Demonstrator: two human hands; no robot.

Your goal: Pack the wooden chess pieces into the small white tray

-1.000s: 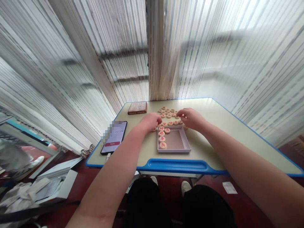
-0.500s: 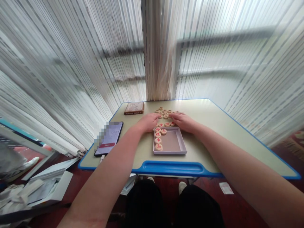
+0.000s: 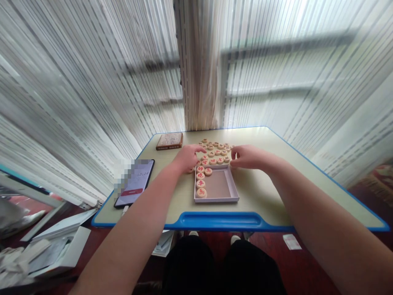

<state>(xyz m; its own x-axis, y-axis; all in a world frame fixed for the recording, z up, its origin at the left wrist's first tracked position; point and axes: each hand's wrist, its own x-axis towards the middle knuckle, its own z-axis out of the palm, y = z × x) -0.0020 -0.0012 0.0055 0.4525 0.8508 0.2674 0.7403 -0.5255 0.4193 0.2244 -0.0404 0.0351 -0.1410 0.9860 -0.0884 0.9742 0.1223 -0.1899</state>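
Several round wooden Chinese chess pieces (image 3: pixel 217 152) with red or dark characters lie in a cluster on the table. In front of them is a shallow open box (image 3: pixel 234 192), with a column of red-lettered chess pieces (image 3: pixel 200 183) along its left wall and another piece (image 3: pixel 208 171) beside the top one. My left hand (image 3: pixel 188 157) is at the cluster's left edge, index finger stretched over the pieces and thumb apart; its lower fingers are partly hidden. At the right edge, my right hand (image 3: pixel 249 157) has bent fingers, with a gap between finger and thumb and no piece visible in it.
A brown patterned box (image 3: pixel 169 141) rests at the table's back left. A phone (image 3: pixel 135 184) with a cable lies at the left edge. The table (image 3: pixel 276 184) has a blue rim and a front groove (image 3: pixel 221 220). Striped curtains (image 3: pixel 202 82) hang behind it.
My hands have moved apart, the right one outward to the right with its fingers bending. More pieces show between them, and the near ones sit more spread out. The view has shifted slightly.
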